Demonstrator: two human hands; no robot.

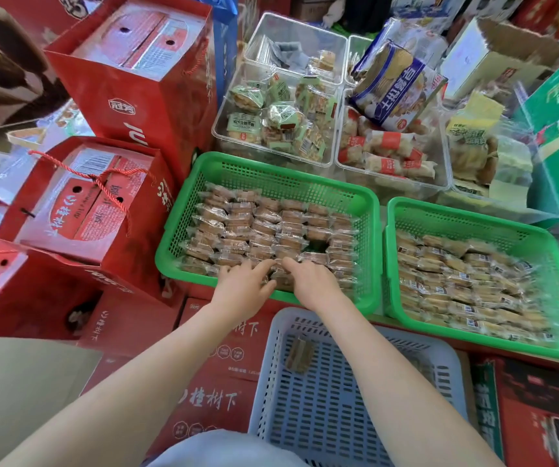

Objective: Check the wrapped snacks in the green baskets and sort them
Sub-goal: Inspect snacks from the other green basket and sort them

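Hands meet at the near rim of the left green basket (204,163), frame centre. We see the left hand (242,281) and right hand (310,281) with fingers curled into the front row of wrapped snacks (271,227); we cannot tell whether either pinches one. The grey basket (406,345) lies directly below, equally near both hands.

Below your left forearm, the red carton (210,404) reads 桂树下. The tall red gift bag (136,92), up and left of that carton, carries a white badge reading 冠芳. Other print is too blurred to read.
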